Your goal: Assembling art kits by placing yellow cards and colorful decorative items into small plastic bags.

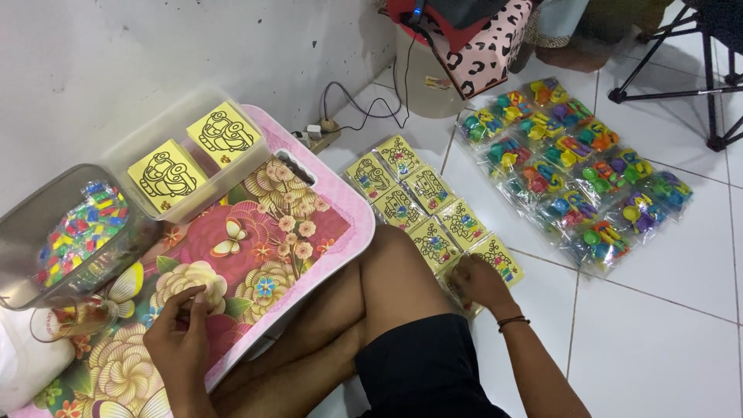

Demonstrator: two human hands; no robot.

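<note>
My left hand (179, 337) rests on the flower-patterned lap table (255, 248), fingertips pinched together; what it holds, if anything, is too small to tell. My right hand (476, 280) reaches past my bent knee to the floor and lies on the nearest of the yellow picture cards (422, 203), which are laid in two rows on the white tiles. Whether it grips a card is hidden by the fingers.
A clear tub (190, 159) with two yellow cards and a clear container of small coloured pieces (73, 232) sit on the lap table's far left. Several bags of coloured plastic toys (573, 174) lie on the floor right. A bin, cables and a tripod stand behind.
</note>
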